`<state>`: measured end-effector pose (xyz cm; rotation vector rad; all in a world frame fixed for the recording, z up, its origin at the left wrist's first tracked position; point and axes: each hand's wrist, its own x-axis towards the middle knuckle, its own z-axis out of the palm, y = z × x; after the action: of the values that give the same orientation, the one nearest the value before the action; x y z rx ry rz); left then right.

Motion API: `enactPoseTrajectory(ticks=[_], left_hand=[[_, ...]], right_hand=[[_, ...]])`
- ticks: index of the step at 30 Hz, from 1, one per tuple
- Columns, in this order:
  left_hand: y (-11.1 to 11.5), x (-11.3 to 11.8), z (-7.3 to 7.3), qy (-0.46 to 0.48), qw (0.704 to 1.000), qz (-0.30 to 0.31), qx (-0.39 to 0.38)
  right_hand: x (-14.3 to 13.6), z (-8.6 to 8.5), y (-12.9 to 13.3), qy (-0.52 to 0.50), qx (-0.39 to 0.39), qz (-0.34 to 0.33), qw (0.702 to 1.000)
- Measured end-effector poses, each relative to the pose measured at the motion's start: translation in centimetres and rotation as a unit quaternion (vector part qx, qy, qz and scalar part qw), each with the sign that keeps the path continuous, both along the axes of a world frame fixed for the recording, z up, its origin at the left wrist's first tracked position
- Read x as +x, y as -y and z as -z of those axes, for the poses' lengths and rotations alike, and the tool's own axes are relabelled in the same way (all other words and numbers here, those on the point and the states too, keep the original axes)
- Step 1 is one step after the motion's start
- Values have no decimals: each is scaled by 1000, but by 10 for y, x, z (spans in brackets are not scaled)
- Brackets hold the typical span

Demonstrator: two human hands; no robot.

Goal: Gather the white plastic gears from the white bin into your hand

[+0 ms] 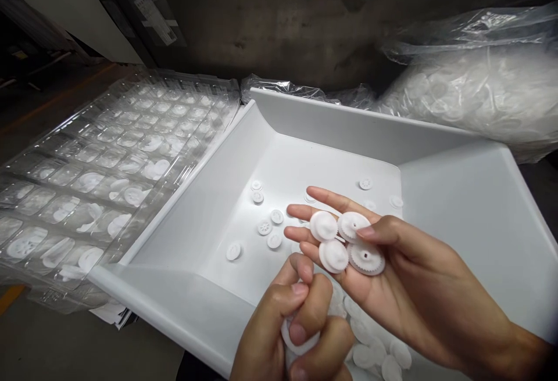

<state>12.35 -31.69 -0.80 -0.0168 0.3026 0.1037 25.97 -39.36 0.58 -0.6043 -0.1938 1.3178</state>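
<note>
Palm up, my right hand (405, 270) carries several white toothed gears (366, 258) on its fingers, with the thumb pressed on one of them. Beside it, my left hand (300, 323) is curled closed around white gears (300, 340), partly hidden by the fingers. Both hands are above a large white tray (209, 195). Several small white gears (264, 227) lie spread on the tray floor, and a heap of white pieces (366, 346) sits below my hands, partly covered by them.
On the left stands a clear plastic compartment tray (108, 154) with white pieces in many pockets. A clear bag full of white parts (475, 90) lies at the back right. Behind the white tray rises a dark wall (283, 21) with a taped label (156, 18).
</note>
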Motion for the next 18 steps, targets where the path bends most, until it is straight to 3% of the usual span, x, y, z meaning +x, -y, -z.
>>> enactPoseTrajectory(ticks=[6, 14, 18], left_hand=[[-2, 0, 1, -9, 1000, -15, -25], [-2, -2, 5, 0, 998, 15, -68], [-1, -1, 1, 7, 998, 11, -64]], right_hand=[[0, -2, 1, -4, 18, 1, 1000], [-4, -6, 2, -10, 40, 3, 999], [-3, -9, 1, 60, 12, 14, 998]])
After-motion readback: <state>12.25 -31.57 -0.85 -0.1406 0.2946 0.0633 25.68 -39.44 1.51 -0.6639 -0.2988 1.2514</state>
